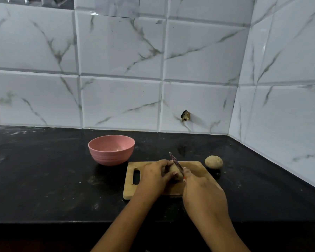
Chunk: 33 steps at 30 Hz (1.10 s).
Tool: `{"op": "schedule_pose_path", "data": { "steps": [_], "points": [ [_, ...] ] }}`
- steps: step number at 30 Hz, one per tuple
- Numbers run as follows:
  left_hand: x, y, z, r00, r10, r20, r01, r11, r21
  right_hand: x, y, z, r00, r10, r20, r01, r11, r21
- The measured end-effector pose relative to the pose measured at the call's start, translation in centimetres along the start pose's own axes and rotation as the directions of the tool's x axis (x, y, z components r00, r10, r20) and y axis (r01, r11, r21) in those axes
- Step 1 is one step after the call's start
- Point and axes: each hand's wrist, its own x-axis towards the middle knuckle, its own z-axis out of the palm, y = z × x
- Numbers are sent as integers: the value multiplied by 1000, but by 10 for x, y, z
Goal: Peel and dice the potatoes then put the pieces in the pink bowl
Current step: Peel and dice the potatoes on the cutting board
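Forearms rise from the bottom centre of the frame. Right hand (202, 188) grips a knife (175, 160), blade against the potato (176, 170), which the left hand (155, 176) holds with curled fingers over the board (196, 167) at lower centre. A second potato (213, 162) lies just right of the board on the black counter (44, 179). Farther back, left of centre, stands the pink bowl (111, 150).

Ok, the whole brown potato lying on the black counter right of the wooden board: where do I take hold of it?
Take the whole brown potato across its middle, closing over the top, coming from above and the right. It lies free on the black counter, top and right side open, while the wooden cutting board sits close on its left.
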Motion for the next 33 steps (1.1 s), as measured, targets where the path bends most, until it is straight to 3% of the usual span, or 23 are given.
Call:
{"op": "schedule_pose_path", "data": {
  "steps": [8, 20, 28, 33],
  "points": [
    [3, 3, 0, 999, 39, 26, -40, 998, 41, 14, -2, -1, 992, -6, 127, 14, 998, -59],
    [-1, 8, -4, 1000, 25, -4, -25, 1000, -13, 1, 8, -11, 990, -49, 129, 49, 999, 7],
    [-5, 14, -6, 999, 30, -33, -27, 996, 85, -2, 19, -11, 971, -54, 234, 16, 986, 164],
    [-7, 10, -8, 999, 20, -41, -16, 995, 95, -5, 16, -11, 968, -45, 245, 31, 998, 61]
  ]
}}
